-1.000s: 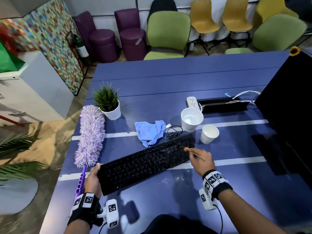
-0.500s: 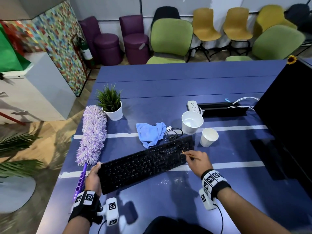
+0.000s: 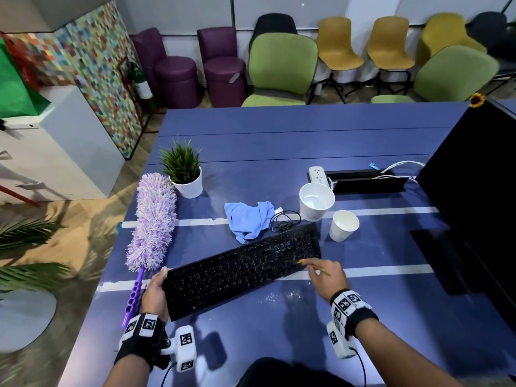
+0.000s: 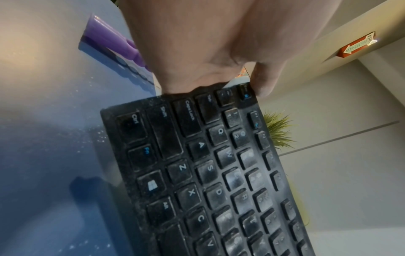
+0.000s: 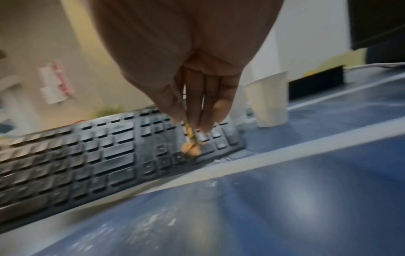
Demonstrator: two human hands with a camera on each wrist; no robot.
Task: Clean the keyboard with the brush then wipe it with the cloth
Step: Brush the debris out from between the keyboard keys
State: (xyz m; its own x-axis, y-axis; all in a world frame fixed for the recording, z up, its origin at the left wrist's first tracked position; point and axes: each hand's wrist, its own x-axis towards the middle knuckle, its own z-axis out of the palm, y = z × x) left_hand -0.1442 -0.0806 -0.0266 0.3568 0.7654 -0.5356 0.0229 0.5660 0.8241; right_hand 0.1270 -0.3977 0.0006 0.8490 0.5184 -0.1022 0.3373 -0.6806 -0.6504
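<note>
Brush [image 5: 191,138] handle hidden inside right hand [image 5: 188,57] (bristles blurred).

A purple feather duster [image 3: 153,219] lies along the blue worktop [image 3: 279,135] just left of the left fingers, with a small potted plant [image 3: 185,174] beyond it. Past the right fingers stand a white tub [image 3: 317,201] and a paper cup [image 3: 343,226], close together, and farther off a white power strip [image 3: 318,174] beside a dark monitor [image 3: 474,191].
</note>
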